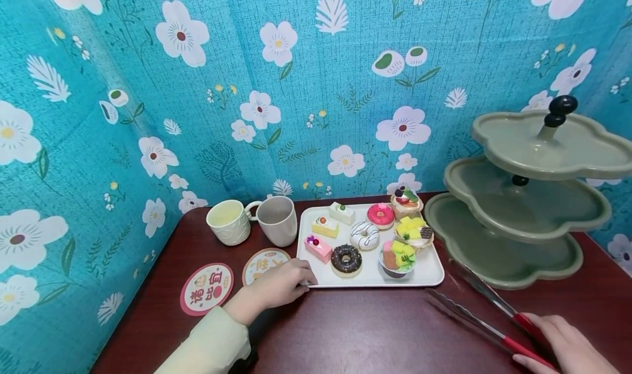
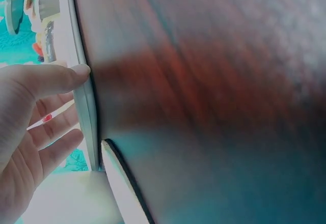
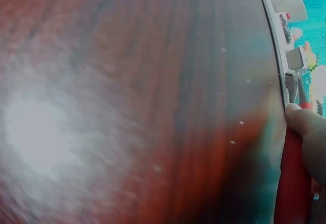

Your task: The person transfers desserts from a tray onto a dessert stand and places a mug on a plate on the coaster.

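1. A dark red-brown table (image 1: 365, 330) fills the lower half of the head view, backed by a teal cloth with white flowers (image 1: 257, 78).
2. A green three-tier stand (image 1: 523, 198) rises at the right of the frame, its lowest tier resting on the table just beside the tray.
3. A white rectangular tray (image 1: 434, 272) lies at the centre, holding small toy pastries: a chocolate donut (image 1: 346, 259), a pink donut (image 1: 381, 215), a white striped donut (image 1: 365, 234), a pink cake slice (image 1: 318, 248) and several fruit-topped pieces.
4. Metal tongs with red handles (image 1: 513, 322) lie low over the table in the lower right, their open tips pointing toward the tray's near right corner.
5. The right hand (image 1: 568, 346), in the lower right corner, grasps the red handles; the right wrist view shows a thumb pressed on a red handle (image 3: 293, 178).
6. The left hand (image 1: 281, 283), left of centre, rests on the table with relaxed, nearly straight fingers touching the tray's near left corner; the left wrist view shows a fingertip (image 2: 81, 71) against the tray's edge.
7. Two cups stand in the left middle, touching: a cream one (image 1: 228, 221) and a grey one (image 1: 276, 219).
8. Two round printed coasters lie near the left hand, a red-rimmed one (image 1: 206, 288) and an orange-rimmed one (image 1: 261, 263) partly under the fingers.
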Demonstrator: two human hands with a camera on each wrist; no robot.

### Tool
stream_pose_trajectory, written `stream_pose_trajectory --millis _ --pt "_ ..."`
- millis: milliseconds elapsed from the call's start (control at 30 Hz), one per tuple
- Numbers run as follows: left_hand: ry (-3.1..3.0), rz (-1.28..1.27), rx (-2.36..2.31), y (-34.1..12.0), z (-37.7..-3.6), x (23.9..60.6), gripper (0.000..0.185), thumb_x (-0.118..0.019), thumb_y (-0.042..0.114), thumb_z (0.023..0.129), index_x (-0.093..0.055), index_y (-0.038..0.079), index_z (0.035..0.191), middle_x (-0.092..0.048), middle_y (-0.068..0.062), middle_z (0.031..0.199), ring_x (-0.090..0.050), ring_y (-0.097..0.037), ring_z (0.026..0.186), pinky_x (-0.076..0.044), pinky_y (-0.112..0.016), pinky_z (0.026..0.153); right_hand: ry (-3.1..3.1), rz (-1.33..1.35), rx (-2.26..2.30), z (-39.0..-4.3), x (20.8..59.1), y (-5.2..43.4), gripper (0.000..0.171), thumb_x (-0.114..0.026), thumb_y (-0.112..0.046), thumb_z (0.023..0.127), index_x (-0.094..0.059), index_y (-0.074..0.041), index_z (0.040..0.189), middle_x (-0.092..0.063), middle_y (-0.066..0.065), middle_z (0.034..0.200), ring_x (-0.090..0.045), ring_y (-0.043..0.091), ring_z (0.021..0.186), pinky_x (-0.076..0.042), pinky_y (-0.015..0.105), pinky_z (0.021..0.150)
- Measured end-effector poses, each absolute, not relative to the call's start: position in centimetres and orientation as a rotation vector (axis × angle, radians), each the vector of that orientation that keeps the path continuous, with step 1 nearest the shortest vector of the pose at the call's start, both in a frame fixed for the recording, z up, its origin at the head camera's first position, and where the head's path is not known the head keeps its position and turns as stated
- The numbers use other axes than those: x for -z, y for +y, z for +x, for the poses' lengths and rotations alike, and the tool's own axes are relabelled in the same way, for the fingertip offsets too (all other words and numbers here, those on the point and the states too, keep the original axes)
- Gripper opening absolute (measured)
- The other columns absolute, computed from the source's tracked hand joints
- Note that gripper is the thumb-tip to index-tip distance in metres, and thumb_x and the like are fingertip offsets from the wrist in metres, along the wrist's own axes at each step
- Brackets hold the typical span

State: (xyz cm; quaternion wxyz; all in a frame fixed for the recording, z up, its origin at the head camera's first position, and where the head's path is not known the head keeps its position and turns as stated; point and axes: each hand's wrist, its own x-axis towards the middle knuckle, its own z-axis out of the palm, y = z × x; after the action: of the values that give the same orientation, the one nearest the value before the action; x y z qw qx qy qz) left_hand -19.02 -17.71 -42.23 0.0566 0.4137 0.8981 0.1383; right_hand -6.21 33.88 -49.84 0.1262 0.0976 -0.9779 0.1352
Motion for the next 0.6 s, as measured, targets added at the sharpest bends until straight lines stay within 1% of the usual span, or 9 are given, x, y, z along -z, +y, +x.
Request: stream_pose_trajectory --millis 67,167,367,500,600 --pt "2.720 1.249 -0.421 -17.7 -19.1 42.3 0.015 -0.076 0.000 0.090 -0.078 0.009 0.101 -0.068 0.000 0.097 -0.063 -0.013 0.094 -0.053 -0.029 0.086 -2.916 0.262 -0.403 -6.4 49.3 33.9 0.081 -0.095 -0.045 0.067 -0.062 0.008 0.119 -0.061 0.019 0.104 -0.060 0.038 0.093 -0.052 0.051 0.074" --pt "2.720 1.256 -0.422 -17.7 -19.1 42.3 0.015 -0.076 0.000 0.089 -0.078 0.009 0.101 -0.068 0.000 0.097 -0.063 -0.012 0.093 -0.053 -0.028 0.085 -3.005 0.250 -0.386 -6.8 48.5 33.9 0.082 -0.090 -0.048 0.074 -0.059 0.010 0.123 -0.060 0.021 0.107 -0.059 0.041 0.097 -0.050 0.062 0.077" --pt "2.732 1.272 -0.421 -17.7 -19.1 42.4 0.015 -0.076 0.000 0.089 -0.078 0.010 0.100 -0.067 0.001 0.097 -0.063 -0.012 0.094 -0.053 -0.027 0.086 -3.049 0.292 -0.320 -7.3 47.0 33.7 0.079 -0.088 -0.049 0.077 -0.059 0.009 0.124 -0.060 0.020 0.107 -0.059 0.041 0.096 -0.050 0.062 0.078" --pt "2.737 1.272 -0.420 -17.7 -19.1 42.4 0.014 -0.075 0.001 0.090 -0.078 0.010 0.100 -0.067 0.001 0.097 -0.063 -0.012 0.094 -0.053 -0.027 0.086 -3.006 0.343 -0.306 -7.5 46.3 33.5 0.078 -0.091 -0.045 0.073 -0.062 0.009 0.122 -0.061 0.018 0.105 -0.059 0.038 0.094 -0.051 0.060 0.076" --pt "2.737 1.265 -0.423 -17.8 -19.1 42.5 0.014 -0.076 0.001 0.090 -0.078 0.011 0.100 -0.067 0.001 0.097 -0.063 -0.011 0.094 -0.053 -0.027 0.086 -2.937 0.389 -0.289 -7.7 45.9 33.4 0.077 -0.094 -0.042 0.068 -0.064 0.006 0.119 -0.061 0.015 0.103 -0.059 0.034 0.092 -0.052 0.057 0.073"
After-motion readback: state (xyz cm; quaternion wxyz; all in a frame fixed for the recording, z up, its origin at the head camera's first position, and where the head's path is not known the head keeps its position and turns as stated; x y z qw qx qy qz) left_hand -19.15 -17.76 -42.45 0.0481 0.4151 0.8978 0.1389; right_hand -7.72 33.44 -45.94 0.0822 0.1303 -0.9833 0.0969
